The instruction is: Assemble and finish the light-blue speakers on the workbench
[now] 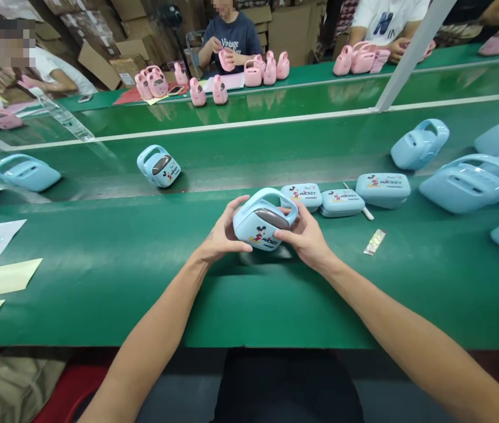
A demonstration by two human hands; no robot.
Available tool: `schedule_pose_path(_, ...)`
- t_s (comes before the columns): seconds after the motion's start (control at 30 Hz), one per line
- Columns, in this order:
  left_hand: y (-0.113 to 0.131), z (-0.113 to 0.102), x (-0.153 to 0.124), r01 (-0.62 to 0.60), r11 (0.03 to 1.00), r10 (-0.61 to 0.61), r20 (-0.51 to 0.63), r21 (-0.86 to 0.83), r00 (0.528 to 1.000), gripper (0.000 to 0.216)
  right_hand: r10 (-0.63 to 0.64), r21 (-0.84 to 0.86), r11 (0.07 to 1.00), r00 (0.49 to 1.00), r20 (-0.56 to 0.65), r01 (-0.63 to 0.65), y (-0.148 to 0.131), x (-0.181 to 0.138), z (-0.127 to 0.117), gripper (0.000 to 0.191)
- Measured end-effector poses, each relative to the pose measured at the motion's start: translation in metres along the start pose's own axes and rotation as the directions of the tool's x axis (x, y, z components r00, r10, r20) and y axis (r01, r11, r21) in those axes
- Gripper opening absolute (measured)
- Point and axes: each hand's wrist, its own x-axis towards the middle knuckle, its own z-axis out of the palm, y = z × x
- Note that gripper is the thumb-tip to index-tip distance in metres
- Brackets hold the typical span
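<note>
Between my two hands is a light blue plastic case with a loop handle [256, 226], a dark window and a Mickey print on its front. My left hand [224, 234] grips its left side, thumb along the lower edge. On the right side, my right hand [306, 236] holds it with the thumb pressed on the front near the lettering. The case is tilted and held just above the green table [152, 270]. Just behind my right hand lie several blue printed panels, among them a near one [341, 202] and a larger one [384, 190].
A small packet [374, 241] lies right of my hands. Several blue cases [474, 182] crowd the right side; another blue case [159, 166] stands on the belt. Paper sheets [5, 279] lie at left. Across the line, co-workers handle pink cases [253, 71]. A metal post [412, 59] rises at right.
</note>
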Motion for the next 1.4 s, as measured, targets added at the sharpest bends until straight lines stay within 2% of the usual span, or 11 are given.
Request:
schedule_pose_path(0.07,0.000,-0.005,0.003,0.041,0.996,-0.042,0.019,0.078,0.999,0.109,-0.117,-0.190,0.975,0.993,-0.007,0.114,-0.001,0.001,-0.005,0.096)
schedule_pose_path(0.17,0.000,-0.006,0.004,0.123,0.962,-0.127,0.000,0.245,0.992,0.101,-0.206,-0.427,0.880,0.977,0.050,0.207,0.001,-0.001,-0.010,0.087)
schedule_pose_path(0.3,-0.002,-0.005,0.004,0.108,0.931,-0.105,-0.027,0.349,0.994,0.092,-0.211,-0.541,0.802,0.968,0.136,0.251,0.004,-0.003,-0.015,0.078)
schedule_pose_path(0.5,-0.004,-0.006,0.008,0.066,0.923,-0.063,-0.020,0.378,0.998,0.084,-0.226,-0.585,0.755,0.955,0.193,0.297,0.003,-0.001,-0.022,0.074)
schedule_pose_path(0.73,-0.008,-0.009,0.007,0.060,0.922,-0.057,-0.020,0.382,0.998,0.088,-0.214,-0.541,0.791,0.957,0.194,0.286,0.006,0.002,-0.020,0.076)
schedule_pose_path(0.97,-0.010,-0.012,0.008,0.007,0.928,-0.035,0.069,0.372,0.997,0.109,-0.217,-0.479,0.827,0.953,0.213,0.295,0.004,0.002,-0.021,0.078)
schedule_pose_path(1.03,-0.011,-0.004,0.007,-0.041,0.899,0.017,0.059,0.435,0.998,0.105,-0.236,-0.444,0.847,0.955,0.181,0.293,0.002,0.000,-0.019,0.076)
schedule_pose_path(1.17,-0.019,0.024,-0.001,-0.065,0.834,0.104,-0.040,0.548,0.994,0.092,-0.298,-0.510,0.823,0.954,-0.012,0.251,0.001,-0.006,-0.016,0.081)
schedule_pose_path(1.23,-0.023,0.037,-0.006,-0.051,0.822,0.096,-0.050,0.567,0.994,0.093,-0.311,-0.538,0.813,0.947,-0.081,0.221,0.003,-0.008,-0.015,0.083)
schedule_pose_path(1.33,-0.025,0.050,-0.010,-0.042,0.823,0.068,-0.024,0.567,0.997,0.093,-0.314,-0.581,0.792,0.941,-0.124,0.188,0.007,-0.009,-0.016,0.085)
schedule_pose_path(1.4,-0.024,0.056,-0.012,-0.020,0.819,0.064,-0.056,0.574,0.996,0.088,-0.330,-0.612,0.771,0.932,-0.150,0.174,0.010,-0.009,-0.015,0.084)
